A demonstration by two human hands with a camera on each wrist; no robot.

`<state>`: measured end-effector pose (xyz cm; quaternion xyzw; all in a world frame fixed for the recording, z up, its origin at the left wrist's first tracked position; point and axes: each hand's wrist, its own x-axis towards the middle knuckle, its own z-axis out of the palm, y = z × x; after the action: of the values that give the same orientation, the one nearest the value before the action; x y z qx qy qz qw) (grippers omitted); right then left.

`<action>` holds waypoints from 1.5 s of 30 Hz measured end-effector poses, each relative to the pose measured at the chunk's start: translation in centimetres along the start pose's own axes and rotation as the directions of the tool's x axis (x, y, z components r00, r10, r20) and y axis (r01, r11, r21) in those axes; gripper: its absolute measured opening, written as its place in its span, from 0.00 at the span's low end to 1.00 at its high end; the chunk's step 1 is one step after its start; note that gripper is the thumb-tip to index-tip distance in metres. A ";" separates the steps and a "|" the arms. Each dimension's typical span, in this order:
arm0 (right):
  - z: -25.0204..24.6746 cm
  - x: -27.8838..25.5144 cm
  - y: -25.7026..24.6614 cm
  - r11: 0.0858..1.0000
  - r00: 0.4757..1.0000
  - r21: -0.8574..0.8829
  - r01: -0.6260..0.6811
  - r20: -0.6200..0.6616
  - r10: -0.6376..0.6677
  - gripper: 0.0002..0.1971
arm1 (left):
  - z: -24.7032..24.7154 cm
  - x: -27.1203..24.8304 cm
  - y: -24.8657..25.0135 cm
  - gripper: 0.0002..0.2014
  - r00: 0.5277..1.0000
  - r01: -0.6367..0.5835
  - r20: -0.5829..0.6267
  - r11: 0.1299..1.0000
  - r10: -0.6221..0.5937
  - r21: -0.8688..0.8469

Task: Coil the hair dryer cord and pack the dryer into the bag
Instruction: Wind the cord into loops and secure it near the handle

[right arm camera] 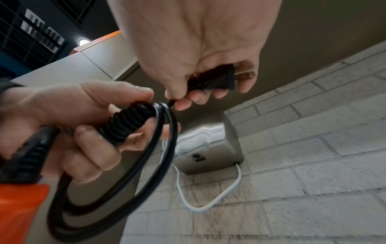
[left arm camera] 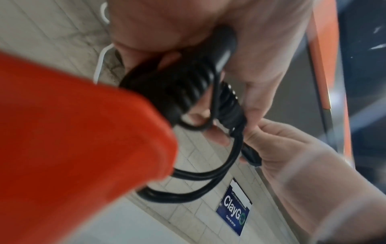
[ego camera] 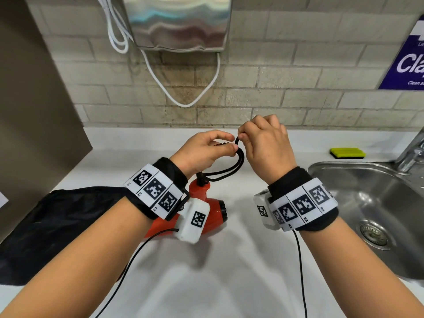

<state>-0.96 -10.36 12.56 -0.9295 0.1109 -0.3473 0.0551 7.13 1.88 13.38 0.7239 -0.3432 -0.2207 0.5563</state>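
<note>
Nearest the person, a black fabric bag lies flat on the white countertop at the left. Just beyond it the orange-red plastic hair dryer rests on the counter under the left wrist, touching or overlapping the bag's right edge.

From the dryer's handle the black rubber cord rises in several loops to both hands, which are held above the counter. The left hand curls its fingers round the bundled coil, where tight turns of cord wrap the loops. The right hand, just beside the left and touching the cord, clenches the black two-pin plug in its palm and pinches the cord's last stretch between thumb and fingertips.

To the right is a stainless steel sink with a yellow-green sponge behind it. On the beige brick wall hang a steel hand dryer with a white cable and a blue sign.
</note>
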 end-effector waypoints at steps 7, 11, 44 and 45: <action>0.5 -0.7 -0.4 0.998 0.994 0.060 -0.028 -0.101 0.034 0.19 | 1.1 -0.1 -0.3 0.09 0.996 -0.081 0.040 0.996 0.079 0.046; -0.1 -0.4 -0.6 0.978 0.992 0.187 -0.095 -0.069 0.109 0.17 | 1.8 0.1 -1.1 0.10 0.990 -0.094 -0.111 0.995 0.090 -0.031; 2.2 -2.1 -1.5 0.688 0.973 0.693 -0.216 0.098 0.208 0.14 | 0.1 -0.5 -1.0 0.11 0.996 0.091 0.032 0.898 -0.086 -0.431; 2.4 -2.1 -1.5 0.689 0.975 0.695 -0.206 0.088 0.202 0.13 | 0.1 -0.5 -1.1 0.11 0.996 0.091 0.030 0.900 -0.086 -0.426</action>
<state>-0.67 -8.33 9.68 -0.8220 0.0734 -0.3527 0.4411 6.99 2.30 12.30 0.5984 -0.2563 -0.3190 0.6888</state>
